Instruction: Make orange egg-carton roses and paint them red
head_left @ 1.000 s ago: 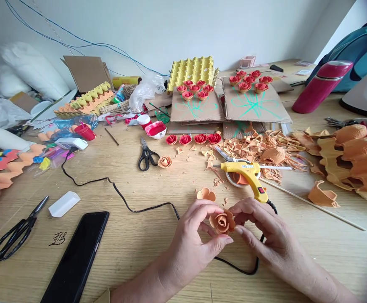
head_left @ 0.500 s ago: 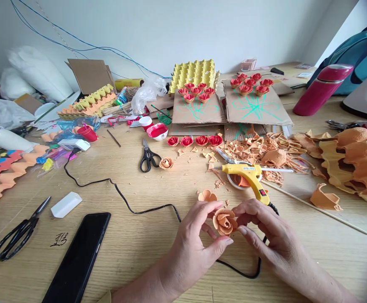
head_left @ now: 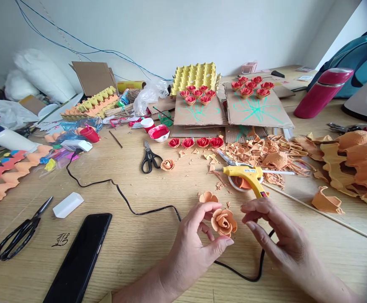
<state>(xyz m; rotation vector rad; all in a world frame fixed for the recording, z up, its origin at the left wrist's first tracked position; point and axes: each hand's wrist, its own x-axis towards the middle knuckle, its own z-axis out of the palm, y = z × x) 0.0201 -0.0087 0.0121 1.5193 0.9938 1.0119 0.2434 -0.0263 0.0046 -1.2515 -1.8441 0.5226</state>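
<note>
Between the thumb and fingers of my left hand point(head_left: 199, 235) is an orange egg-carton flower point(head_left: 224, 222), its rolled centre facing up. My right hand point(head_left: 274, 235) is just right of the flower and apart from it, fingers curved with a gap between thumb and fingertips. Behind my left hand lies an orange petal cup point(head_left: 208, 197), partly covered by the fingers. A yellow glue gun point(head_left: 245, 171) rests on a round white roll beyond my right hand, which hides part of its handle. Another orange flower point(head_left: 167, 164) sits beside small black scissors point(head_left: 150, 158).
Red flowers point(head_left: 203, 143) stand in a row near a bowl of red paint point(head_left: 159, 133). Orange carton scraps point(head_left: 255, 151) are heaped at right, with a thin stick point(head_left: 318, 210) in front. A phone point(head_left: 79, 256), larger scissors point(head_left: 22, 231) and a black cord point(head_left: 123, 200) lie at left.
My right hand has let go of the flower's edge and drawn slightly right. My left hand still holds the flower. The view has shifted a little.
</note>
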